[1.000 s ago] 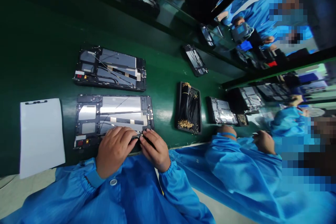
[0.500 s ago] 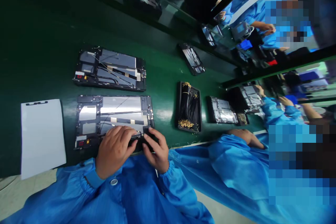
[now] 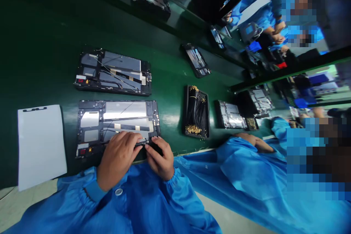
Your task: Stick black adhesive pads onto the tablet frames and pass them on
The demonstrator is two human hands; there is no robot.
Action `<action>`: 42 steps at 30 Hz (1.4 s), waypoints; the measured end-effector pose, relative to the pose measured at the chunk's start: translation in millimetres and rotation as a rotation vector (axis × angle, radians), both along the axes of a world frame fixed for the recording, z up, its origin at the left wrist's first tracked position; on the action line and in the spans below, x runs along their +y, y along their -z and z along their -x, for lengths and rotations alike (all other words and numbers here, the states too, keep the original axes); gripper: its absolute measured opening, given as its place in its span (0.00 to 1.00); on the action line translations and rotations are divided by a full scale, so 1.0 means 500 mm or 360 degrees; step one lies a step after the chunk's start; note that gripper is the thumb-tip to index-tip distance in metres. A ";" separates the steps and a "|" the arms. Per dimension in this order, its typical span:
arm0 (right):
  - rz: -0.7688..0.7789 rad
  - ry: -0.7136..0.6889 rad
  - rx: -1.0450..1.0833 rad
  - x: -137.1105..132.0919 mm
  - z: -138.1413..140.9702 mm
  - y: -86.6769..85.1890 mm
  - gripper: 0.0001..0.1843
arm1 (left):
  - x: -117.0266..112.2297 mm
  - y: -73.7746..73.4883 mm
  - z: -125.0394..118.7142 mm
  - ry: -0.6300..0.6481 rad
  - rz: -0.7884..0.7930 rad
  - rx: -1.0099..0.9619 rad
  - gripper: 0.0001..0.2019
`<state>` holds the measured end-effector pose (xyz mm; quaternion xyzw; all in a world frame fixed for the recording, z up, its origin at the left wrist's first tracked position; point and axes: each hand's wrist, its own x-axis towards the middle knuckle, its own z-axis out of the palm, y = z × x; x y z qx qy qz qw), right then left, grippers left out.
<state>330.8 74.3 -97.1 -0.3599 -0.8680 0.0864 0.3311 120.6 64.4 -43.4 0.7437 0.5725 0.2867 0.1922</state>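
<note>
An open tablet housing (image 3: 117, 115) lies on the green bench, showing silver plates, taped strips and thin wires. Both hands work at its lower right edge. My left hand (image 3: 117, 159) rests over the housing's bottom edge, its fingertips pinching a thin black cable (image 3: 140, 143). My right hand (image 3: 160, 158) holds the same dark piece from the right, and its fingers hide most of it. Above the housing lies a second, similar open tablet housing (image 3: 112, 74). A white sheet (image 3: 41, 146) lies to the left of my left hand.
A black tray (image 3: 189, 111) of black cables with gold ends stands right of the housings. Further tablet housings (image 3: 230, 115) lie beyond it. A co-worker's blue sleeved arm (image 3: 252, 142) lies along the bench at lower right. A dark-framed glass partition runs along the far side.
My right hand has closed in toward my left, and its fingertips now sit at the housing's edge. The co-worker's arm has drawn back, and the view has shifted slightly.
</note>
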 end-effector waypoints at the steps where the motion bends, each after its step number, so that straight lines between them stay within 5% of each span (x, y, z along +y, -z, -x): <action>1: -0.0037 -0.0041 -0.0044 0.001 -0.002 0.000 0.26 | -0.002 -0.004 0.009 0.0058 0.0016 -0.0027 0.05; 6: -0.0159 -0.0100 -0.0142 0.006 0.000 -0.003 0.23 | -0.028 -0.015 0.046 0.0165 -0.0137 -0.0106 0.06; 20: -0.0111 -0.0100 -0.0122 0.005 0.001 -0.012 0.25 | -0.107 -0.022 0.160 -0.0292 -0.0292 -0.0105 0.09; 23: 0.0020 0.0038 0.0048 -0.004 0.013 -0.022 0.22 | -0.126 -0.015 0.180 -0.0415 -0.0308 -0.0105 0.10; 29: 0.0290 0.0433 0.0273 -0.021 0.070 -0.040 0.09 | -0.142 -0.004 0.190 -0.0522 -0.0302 -0.0153 0.11; 42: 0.0346 0.0466 0.0226 -0.013 0.082 -0.049 0.08 | -0.139 0.013 0.202 -0.0432 -0.0384 -0.0019 0.08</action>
